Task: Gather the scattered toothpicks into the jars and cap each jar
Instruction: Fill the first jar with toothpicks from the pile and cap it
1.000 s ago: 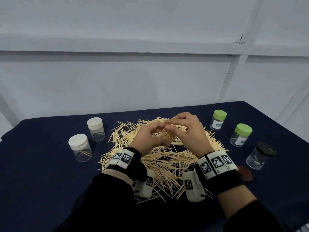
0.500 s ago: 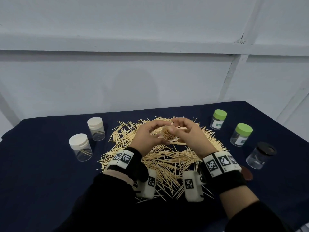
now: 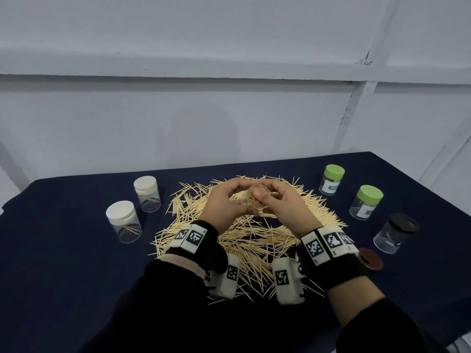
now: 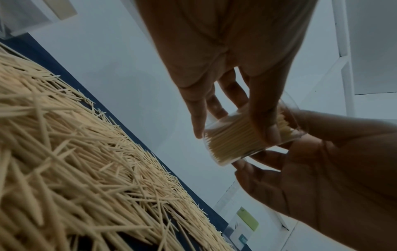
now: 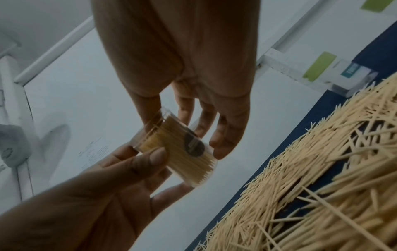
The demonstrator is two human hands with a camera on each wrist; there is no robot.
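A clear, uncapped jar (image 3: 256, 200) packed with toothpicks is held in the air above the toothpick pile (image 3: 249, 240), its mouth tilted toward me. My left hand (image 3: 226, 202) grips it from the left, thumb across its wall (image 4: 251, 134). My right hand (image 3: 280, 205) grips it from the right, thumb and fingers round it. In the right wrist view the jar (image 5: 178, 152) shows a dark oval label. A brown lid (image 3: 369, 259) lies on the cloth at the right.
Two white-capped jars (image 3: 147, 194) (image 3: 123, 221) stand left of the pile. At the right stand two green-capped jars (image 3: 331, 183) (image 3: 365, 202) and a black-capped jar (image 3: 395, 233). A dark blue cloth (image 3: 63, 250) covers the table; a white wall is behind.
The jar has tipped so its full mouth faces me. My fingers, bunched over its top a second ago, have spread to its sides.
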